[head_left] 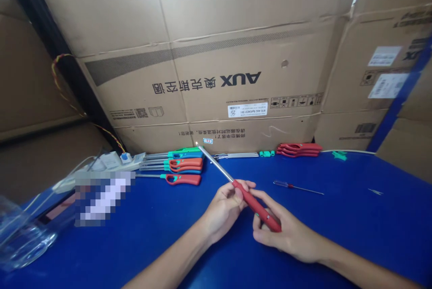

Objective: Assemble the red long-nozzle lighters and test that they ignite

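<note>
Red utility lighter [256,205]: held above the blue desk [351,235], steel nozzle pointing at the boxes
Left hand [224,210]: pinching the handle near the nozzle
Right hand [286,230]: wrapped around the handle's back end
Nearby: more lighters [185,165] lined up against a cardboard box [202,55], small screwdriver [293,187] to the right

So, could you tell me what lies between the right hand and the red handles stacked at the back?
Seen in the head view, a thin red-handled screwdriver lies on the blue table between the right hand and those red handles.
</note>
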The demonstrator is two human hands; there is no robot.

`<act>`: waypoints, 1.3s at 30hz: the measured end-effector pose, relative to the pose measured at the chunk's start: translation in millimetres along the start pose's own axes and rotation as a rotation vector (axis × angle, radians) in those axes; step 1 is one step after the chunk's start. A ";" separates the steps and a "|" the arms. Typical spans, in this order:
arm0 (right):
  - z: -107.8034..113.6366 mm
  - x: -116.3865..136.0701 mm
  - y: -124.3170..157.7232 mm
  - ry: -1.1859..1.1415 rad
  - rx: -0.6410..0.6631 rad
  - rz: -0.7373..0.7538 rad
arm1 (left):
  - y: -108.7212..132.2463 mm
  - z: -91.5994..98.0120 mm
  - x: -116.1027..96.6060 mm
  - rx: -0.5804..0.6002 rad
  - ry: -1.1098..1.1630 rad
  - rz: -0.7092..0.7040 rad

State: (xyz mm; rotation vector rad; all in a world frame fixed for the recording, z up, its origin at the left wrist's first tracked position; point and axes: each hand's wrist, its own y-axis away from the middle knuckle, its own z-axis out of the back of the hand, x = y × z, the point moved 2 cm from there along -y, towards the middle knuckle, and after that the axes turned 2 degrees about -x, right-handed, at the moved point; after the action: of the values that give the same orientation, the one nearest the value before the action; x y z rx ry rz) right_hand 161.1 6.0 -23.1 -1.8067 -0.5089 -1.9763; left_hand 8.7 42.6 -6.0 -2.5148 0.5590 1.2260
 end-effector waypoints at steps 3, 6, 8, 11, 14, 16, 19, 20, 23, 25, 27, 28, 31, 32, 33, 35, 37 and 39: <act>0.0 -0.4 -0.2 -0.001 -0.004 0.006 | -0.1 0.1 -0.4 0.000 -0.001 -0.002; 0.5 -1.2 0.0 -0.005 -0.011 -0.002 | -0.2 0.3 -0.2 0.000 -0.002 -0.005; 0.7 -1.8 0.1 -0.008 -0.016 -0.006 | -0.4 0.5 -0.1 0.001 -0.005 -0.004; 0.6 -2.0 -0.5 -0.008 -0.021 0.007 | -0.9 1.3 -0.1 0.002 -0.008 0.000; 0.7 -1.1 -1.1 -0.010 -0.031 0.020 | -1.1 2.4 0.0 -0.005 -0.009 0.000; 0.8 -0.3 -0.9 -0.008 -0.040 0.017 | -0.8 2.5 0.6 -0.008 -0.012 0.001; 0.1 0.5 0.2 0.018 -0.034 -0.006 | 0.4 1.0 2.8 0.000 -0.019 0.016; -0.3 0.7 0.6 0.029 -0.037 -0.009 | 0.7 0.2 3.6 0.004 -0.020 0.022; -2.1 1.6 1.0 0.029 -0.054 0.013 | 1.3 -1.2 4.3 0.003 -0.019 0.027; -3.0 1.6 0.7 -0.004 -0.048 0.028 | 1.0 -0.8 3.5 -0.004 -0.016 0.018; -3.0 1.0 0.5 -0.033 -0.032 0.018 | 0.6 0.3 2.4 -0.008 -0.014 0.011; -2.6 0.9 0.4 -0.042 -0.028 0.009 | 0.3 0.9 1.8 -0.008 -0.014 0.009; -1.3 2.4 0.4 -0.065 -0.024 0.013 | -0.4 1.9 0.4 -0.005 -0.015 0.002; -1.0 3.4 0.2 -0.076 -0.023 0.033 | -0.6 1.9 -0.1 -0.004 -0.015 -0.001; -0.8 4.4 -0.1 -0.089 -0.024 0.059 | -0.7 1.8 -0.6 -0.002 -0.015 -0.004; -0.2 5.1 -1.2 -0.105 -0.041 0.106 | -0.6 1.1 -1.3 -0.004 -0.016 -0.010; 1.1 2.9 -2.8 -0.094 -0.082 0.094 | -0.3 0.1 -1.4 -0.008 -0.018 -0.012; 3.1 -0.4 -4.4 -0.088 -0.157 0.049 | 0.1 -0.9 -1.0 -0.011 -0.018 -0.013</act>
State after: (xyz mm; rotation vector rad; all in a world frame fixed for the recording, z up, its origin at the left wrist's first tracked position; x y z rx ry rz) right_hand 161.5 11.3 -23.2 -1.9883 -0.3403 -1.9595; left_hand 8.7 42.4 -4.6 -2.5098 0.5327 1.2492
